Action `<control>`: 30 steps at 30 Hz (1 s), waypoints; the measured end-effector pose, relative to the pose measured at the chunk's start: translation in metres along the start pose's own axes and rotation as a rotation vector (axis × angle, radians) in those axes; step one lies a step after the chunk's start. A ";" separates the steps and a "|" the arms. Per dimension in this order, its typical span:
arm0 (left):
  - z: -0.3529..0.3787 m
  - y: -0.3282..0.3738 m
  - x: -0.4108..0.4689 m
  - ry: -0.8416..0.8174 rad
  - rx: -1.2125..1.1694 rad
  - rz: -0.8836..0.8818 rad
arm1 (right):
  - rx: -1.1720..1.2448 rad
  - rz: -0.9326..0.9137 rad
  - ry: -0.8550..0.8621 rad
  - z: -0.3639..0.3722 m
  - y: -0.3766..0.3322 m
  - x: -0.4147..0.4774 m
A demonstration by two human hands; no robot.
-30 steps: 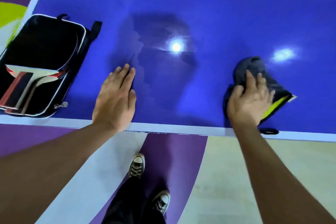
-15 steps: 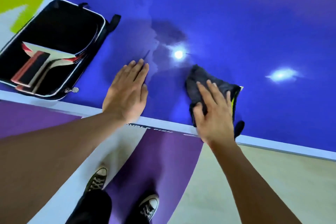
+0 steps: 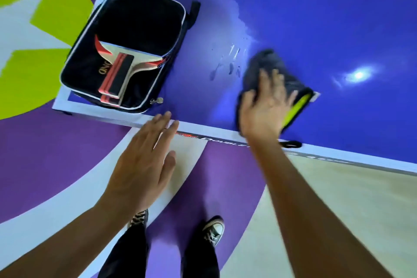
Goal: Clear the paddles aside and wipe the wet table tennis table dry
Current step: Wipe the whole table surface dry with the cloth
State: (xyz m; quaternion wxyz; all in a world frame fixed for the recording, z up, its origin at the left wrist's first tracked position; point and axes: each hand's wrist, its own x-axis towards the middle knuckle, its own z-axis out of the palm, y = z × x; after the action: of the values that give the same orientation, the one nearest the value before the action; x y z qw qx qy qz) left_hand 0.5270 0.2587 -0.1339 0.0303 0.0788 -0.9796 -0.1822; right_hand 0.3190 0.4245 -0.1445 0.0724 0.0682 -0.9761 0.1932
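Observation:
The blue table tennis table (image 3: 327,18) fills the upper right, with a white edge line near me. My right hand (image 3: 264,110) presses flat on a dark grey cloth (image 3: 270,63) with a yellow-green trim, close to the table's front edge. Wet finger streaks (image 3: 230,63) show just left of the cloth. My left hand (image 3: 144,165) hovers with straight fingers off the table, its fingertips at the front edge. Two paddles (image 3: 119,67) with red and black handles lie in an open black case (image 3: 135,22) at the table's left corner.
The floor below is purple, white, beige and lime green (image 3: 33,29). My two feet in black sneakers (image 3: 212,230) stand close to the table's front edge. A light reflects on the table at the right (image 3: 358,74).
My left hand has lifted off the table and drawn back past the edge. My right hand has slid the cloth along the table, leaving streaks. The view has shifted left toward the case.

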 end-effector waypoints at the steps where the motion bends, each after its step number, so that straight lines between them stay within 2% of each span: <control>1: -0.004 -0.004 -0.002 -0.004 -0.013 0.004 | 0.020 -0.098 0.002 0.011 -0.029 -0.015; 3: -0.010 -0.006 -0.004 0.006 -0.034 -0.036 | 0.074 -0.261 -0.026 0.028 -0.079 -0.049; 5: -0.014 -0.010 -0.007 0.029 -0.048 -0.094 | 0.087 -0.330 -0.083 0.034 -0.110 -0.073; 9: -0.007 -0.022 -0.018 0.003 -0.023 -0.078 | 0.122 -0.431 -0.129 0.024 -0.087 -0.068; 11: -0.006 -0.027 -0.018 -0.009 -0.014 -0.042 | 0.081 -0.316 -0.094 0.019 -0.056 -0.045; 14: -0.009 -0.033 -0.018 -0.012 -0.006 0.006 | 0.002 0.066 -0.018 0.012 -0.024 -0.005; 17: -0.011 -0.039 -0.018 -0.031 -0.038 0.037 | -0.062 0.296 0.019 0.022 -0.045 0.007; 19: -0.017 -0.043 -0.013 -0.037 -0.083 0.047 | -0.071 0.263 0.009 0.033 -0.082 -0.006; 22: -0.040 -0.044 -0.009 -0.031 -0.149 0.071 | -0.004 -0.071 -0.106 0.043 -0.126 -0.037; 24: -0.057 -0.045 -0.008 0.013 -0.179 0.107 | 0.057 -0.174 -0.177 0.041 -0.129 -0.038; 27: -0.079 -0.050 0.005 0.073 -0.125 0.233 | 0.053 -0.160 -0.146 0.042 -0.118 -0.013; 30: -0.091 -0.061 0.040 0.070 -0.024 0.246 | 0.000 0.006 -0.129 0.047 -0.117 0.028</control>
State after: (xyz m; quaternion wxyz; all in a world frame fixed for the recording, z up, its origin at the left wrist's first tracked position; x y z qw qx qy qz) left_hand 0.5043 0.1637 -0.0702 0.0876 -0.0360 -0.9780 -0.1858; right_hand 0.3054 0.2957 -0.1400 0.0087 0.0778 -0.9789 0.1888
